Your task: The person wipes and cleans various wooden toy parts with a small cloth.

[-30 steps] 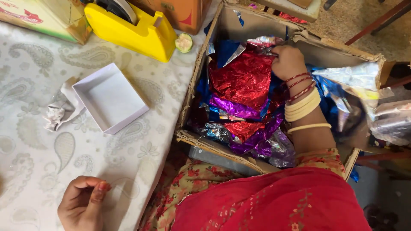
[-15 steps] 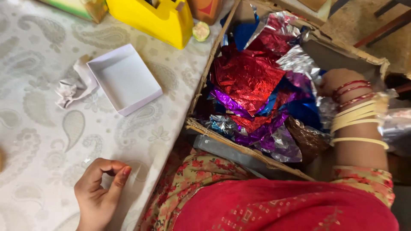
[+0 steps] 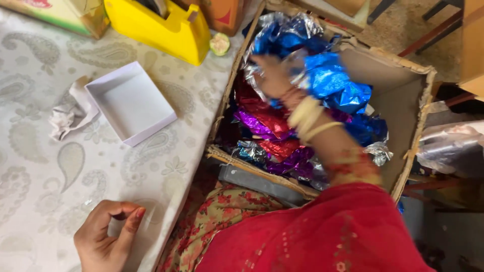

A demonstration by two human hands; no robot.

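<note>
Table (image 3: 35,166) under a pale paisley cloth fills the left of the view and serves as the work surface, while a worn cardboard box (image 3: 403,106) stands beside its right edge, within reach of the seated person, whose red garment (image 3: 322,236) fills the lower right. Box opens upward, so its load of crumpled foil sheets, red (image 3: 262,118), purple (image 3: 252,126) and silver, lies loose and can be picked from above. Blue foil (image 3: 333,83), the sheet in hand, sits at the top of the heap toward the far side of the box; it is bunched, and its long axis appears to run from upper left to lower right, though crumpling and blur leave no clear pointing end. Yellow tape dispenser (image 3: 161,30) stands at the far table edge, apart from the work area. White tray (image 3: 128,103), shallow and open side up, lies skewed on the cloth with a crumpled paper (image 3: 68,113) touching its left corner. Right hand (image 3: 275,75), blurred, reaches down into the box and seems closed on the blue foil; the exact finger spread cannot be told. Left hand (image 3: 106,236) rests on the near table edge, fingers curled toward the thumb, holding nothing visible.
</note>
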